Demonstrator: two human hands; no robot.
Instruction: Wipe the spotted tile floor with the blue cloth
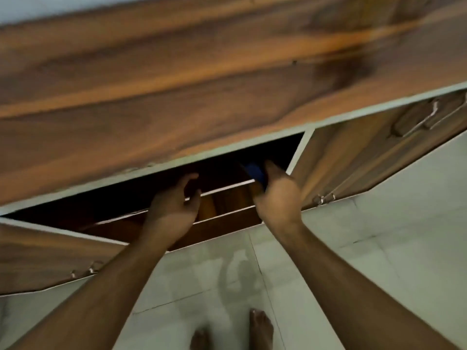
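a broad wooden counter top [177, 79] with dark and orange grain fills the upper half of the view, edged along its front by a pale strip. below it the cabinet [227, 198] stands open in the middle, dark inside, with pale-edged shelves showing. a cabinet door [366, 162] swings out on the right, carrying a metal handle [419, 120] near its top, and another door [50, 256] hangs open at the lower left with hinges along its lower edge. the pale tile floor [379, 236] spreads under everything, crossed by thin grout lines and marked with faint grey smears near the middle.

both bare forearms reach up from the bottom of the view into the opening. two bare feet [260, 327] stand on the tiles between them.

the right hand [278, 195] is closed around the blue cloth [255, 171], which pokes up past the fingers as a dark blue fold just inside the cabinet mouth, well above the floor and close to the right door's inner edge. the left hand [174, 210] holds nothing: fingers curled loosely, thumb raised, hovering at the front edge of a shelf [222, 186]. whether it touches that edge cannot be told through the blur.
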